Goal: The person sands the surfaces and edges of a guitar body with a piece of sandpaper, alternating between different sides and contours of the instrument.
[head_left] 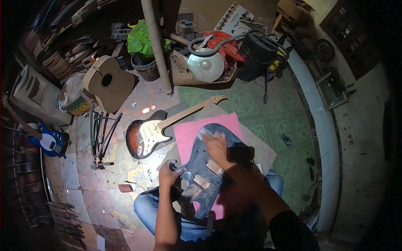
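Note:
A dark grey electric guitar body [200,160], with bare wooden cavities, lies tilted on a pink sheet [186,138] in front of me, near my lap. My left hand [168,174] is closed on the body's left horn. My right hand [217,147] presses on the upper part of its face, with fingers bunched around a pale, blurred item [205,135] that I cannot make out. A shadow falls to the right of that hand. Under the pink sheet is a larger grey board [259,148].
A sunburst electric guitar [142,138] lies left of the sheet. Further left are metal stands [98,150], a blue bass [50,142] and an unfinished acoustic body [121,83]. A small reddish-brown piece [125,188] is on the tiles. Boxes [180,73], buckets and a pole stand behind.

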{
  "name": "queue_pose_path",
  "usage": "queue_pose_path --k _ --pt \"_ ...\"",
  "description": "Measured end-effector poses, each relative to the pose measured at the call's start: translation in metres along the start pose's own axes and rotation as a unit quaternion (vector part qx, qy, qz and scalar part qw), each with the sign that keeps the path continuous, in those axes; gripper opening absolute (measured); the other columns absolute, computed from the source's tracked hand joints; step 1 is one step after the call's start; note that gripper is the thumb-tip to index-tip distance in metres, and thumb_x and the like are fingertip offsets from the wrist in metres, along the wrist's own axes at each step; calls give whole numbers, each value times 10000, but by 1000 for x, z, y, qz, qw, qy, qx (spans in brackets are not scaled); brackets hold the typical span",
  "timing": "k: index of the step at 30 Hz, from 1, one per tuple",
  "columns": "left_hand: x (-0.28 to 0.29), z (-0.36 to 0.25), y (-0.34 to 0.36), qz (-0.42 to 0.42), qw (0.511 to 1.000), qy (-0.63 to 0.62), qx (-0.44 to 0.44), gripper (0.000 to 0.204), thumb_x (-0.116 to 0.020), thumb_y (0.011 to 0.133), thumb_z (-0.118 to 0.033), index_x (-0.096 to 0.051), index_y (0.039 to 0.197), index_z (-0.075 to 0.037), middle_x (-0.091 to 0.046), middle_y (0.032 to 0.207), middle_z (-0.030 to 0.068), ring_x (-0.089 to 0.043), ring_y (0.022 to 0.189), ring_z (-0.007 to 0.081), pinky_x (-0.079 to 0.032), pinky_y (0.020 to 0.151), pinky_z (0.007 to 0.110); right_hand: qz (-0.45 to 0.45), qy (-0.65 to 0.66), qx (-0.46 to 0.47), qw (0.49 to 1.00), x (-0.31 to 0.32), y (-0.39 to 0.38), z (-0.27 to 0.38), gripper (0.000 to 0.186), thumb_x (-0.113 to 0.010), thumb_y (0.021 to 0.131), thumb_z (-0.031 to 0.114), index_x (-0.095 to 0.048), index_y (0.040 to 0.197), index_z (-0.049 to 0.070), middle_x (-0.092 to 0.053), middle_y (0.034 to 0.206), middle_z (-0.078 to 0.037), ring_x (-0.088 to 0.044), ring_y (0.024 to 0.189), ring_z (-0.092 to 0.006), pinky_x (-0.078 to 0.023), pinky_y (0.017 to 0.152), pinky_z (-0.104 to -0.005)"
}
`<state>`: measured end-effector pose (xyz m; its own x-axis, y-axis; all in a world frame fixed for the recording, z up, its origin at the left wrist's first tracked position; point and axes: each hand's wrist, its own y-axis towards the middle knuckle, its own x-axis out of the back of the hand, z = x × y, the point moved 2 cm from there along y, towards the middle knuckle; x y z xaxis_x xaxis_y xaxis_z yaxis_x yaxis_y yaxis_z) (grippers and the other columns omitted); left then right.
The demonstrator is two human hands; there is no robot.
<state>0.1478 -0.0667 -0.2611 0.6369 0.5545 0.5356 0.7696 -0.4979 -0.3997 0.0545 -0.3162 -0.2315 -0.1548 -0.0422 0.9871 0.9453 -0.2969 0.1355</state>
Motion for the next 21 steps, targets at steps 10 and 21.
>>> queue_pose_path --k 10,21 --pt "-4 8 3 -9 1000 -5 -9 669 -950 655 -353 -677 1145 12 -727 906 169 -704 817 292 -552 756 391 -15 -17 33 999 1 -18 1 456 -536 869 95 -656 1309 121 -653 1324 -82 -603 979 -304 -413 856 -465" --pt "-4 3 2 -16 1000 7 -21 676 -953 649 -357 -678 1138 18 -717 872 160 -692 784 281 -546 725 388 -16 5 -15 1000 3 -15 -2 440 -522 869 73 -666 1284 101 -696 1234 -99 -598 944 -308 -408 863 -456"
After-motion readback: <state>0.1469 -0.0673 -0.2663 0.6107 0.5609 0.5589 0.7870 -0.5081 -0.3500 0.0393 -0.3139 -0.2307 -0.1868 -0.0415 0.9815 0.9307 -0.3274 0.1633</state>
